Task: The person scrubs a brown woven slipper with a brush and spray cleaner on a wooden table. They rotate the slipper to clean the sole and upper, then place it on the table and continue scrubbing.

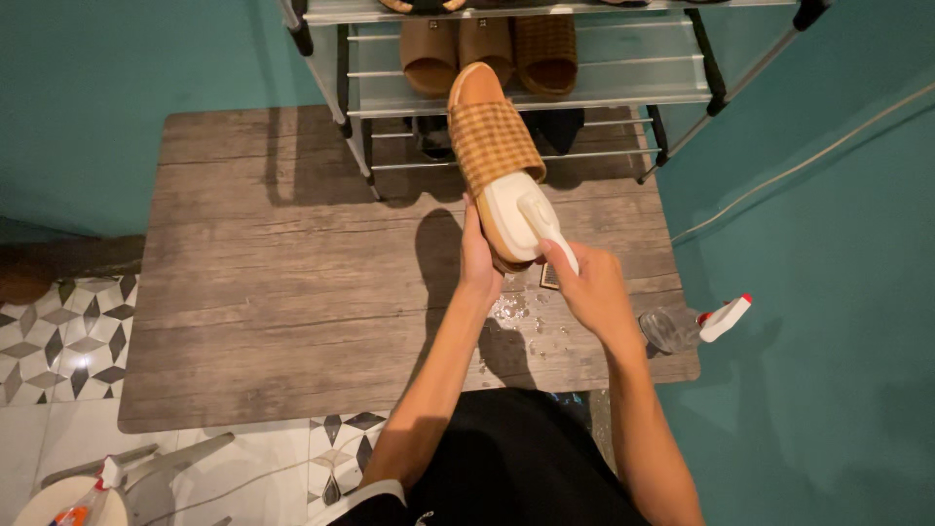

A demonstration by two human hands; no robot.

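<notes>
Black-clothed lap below; above it the right hand (592, 284) clenches a white brush (521, 212) against the tan slipper (492, 146), which the left hand (477, 261) grips from underneath, over the wet wooden mat (282, 292). A shoe rack (623, 88) stands behind; a spray bottle (693, 324) lies right.

teal walls (117, 88), wooden mat (292, 292), shoe rack (623, 93)

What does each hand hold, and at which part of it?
The left hand holds a tan slipper at its heel end. The right hand holds a white brush by its handle, pressed on the slipper.
</notes>
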